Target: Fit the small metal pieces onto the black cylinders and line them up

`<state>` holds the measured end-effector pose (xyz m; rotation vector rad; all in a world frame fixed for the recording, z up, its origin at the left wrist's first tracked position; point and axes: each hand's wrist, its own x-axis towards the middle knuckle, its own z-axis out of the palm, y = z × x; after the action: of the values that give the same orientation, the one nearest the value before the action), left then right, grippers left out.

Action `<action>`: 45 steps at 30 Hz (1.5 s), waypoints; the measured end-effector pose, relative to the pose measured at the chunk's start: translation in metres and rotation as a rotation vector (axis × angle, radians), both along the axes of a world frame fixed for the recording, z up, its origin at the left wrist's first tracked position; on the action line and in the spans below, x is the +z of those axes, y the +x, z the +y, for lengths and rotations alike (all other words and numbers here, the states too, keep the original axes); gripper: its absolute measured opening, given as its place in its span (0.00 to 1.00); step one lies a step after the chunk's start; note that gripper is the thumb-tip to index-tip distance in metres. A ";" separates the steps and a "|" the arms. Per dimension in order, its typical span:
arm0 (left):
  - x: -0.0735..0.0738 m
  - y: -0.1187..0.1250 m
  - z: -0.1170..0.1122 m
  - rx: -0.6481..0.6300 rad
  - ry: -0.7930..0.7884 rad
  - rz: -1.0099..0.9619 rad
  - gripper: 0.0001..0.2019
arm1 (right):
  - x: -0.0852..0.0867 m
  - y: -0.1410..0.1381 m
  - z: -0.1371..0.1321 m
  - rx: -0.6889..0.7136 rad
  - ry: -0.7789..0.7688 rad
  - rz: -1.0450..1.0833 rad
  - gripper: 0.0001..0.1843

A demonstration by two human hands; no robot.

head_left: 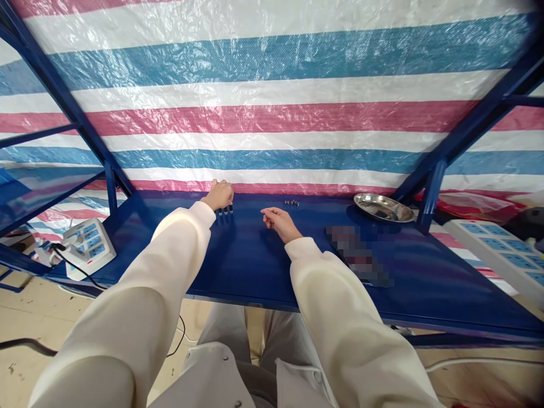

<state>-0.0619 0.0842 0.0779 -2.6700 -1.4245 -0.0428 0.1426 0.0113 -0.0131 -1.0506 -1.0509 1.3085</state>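
Small black cylinders (225,210) with pale lower ends stand in a short row on the dark blue tabletop (250,266). My left hand (219,194) is over this row with its fingers curled down, its fingertips at the cylinders. Whether it grips one of them is hidden by the hand. Farther right, my right hand (277,221) is held just above the table with thumb and fingers pinched together. Anything between those fingertips is too small to make out. A little cluster of shiny metal pieces (291,203) lies behind my right hand.
An oval steel dish (382,207) sits at the back right. A blurred-out dark flat object (361,255) lies right of my right forearm. Power strips flank the table at left (90,246) and right (501,249). Blue frame posts and a striped sheet (272,119) rise behind.
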 end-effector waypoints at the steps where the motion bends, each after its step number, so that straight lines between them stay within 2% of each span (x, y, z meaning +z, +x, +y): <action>1: 0.000 0.000 0.000 0.001 -0.003 -0.004 0.02 | 0.000 0.000 0.000 -0.002 -0.002 -0.002 0.18; 13: -0.002 -0.001 0.001 0.002 -0.019 -0.045 0.01 | 0.001 0.001 0.000 -0.005 0.000 -0.017 0.17; 28: -0.001 -0.003 -0.002 -0.001 -0.021 -0.039 0.05 | -0.001 0.001 0.000 -0.011 -0.014 -0.047 0.17; 35: 0.008 0.001 -0.010 -0.002 0.015 -0.051 0.07 | -0.001 0.001 0.001 -0.021 -0.016 -0.061 0.17; 38: 0.015 0.009 -0.022 -0.013 0.079 -0.125 0.08 | 0.000 0.001 0.000 -0.019 -0.009 -0.061 0.16; 41: 0.014 0.023 -0.044 0.027 0.144 -0.316 0.11 | 0.001 0.001 0.001 -0.032 -0.006 -0.083 0.14; 43: 0.004 0.035 -0.059 0.044 0.144 -0.486 0.12 | -0.001 0.002 0.003 -0.055 -0.003 -0.130 0.12; 45: -0.014 0.045 -0.073 0.058 0.118 -0.609 0.12 | -0.004 0.002 0.005 -0.087 0.024 -0.215 0.10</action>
<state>-0.0168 0.0114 0.0637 -2.6266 -1.5699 -0.9731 0.1450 0.0159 -0.0167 -1.2255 -1.1644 1.1283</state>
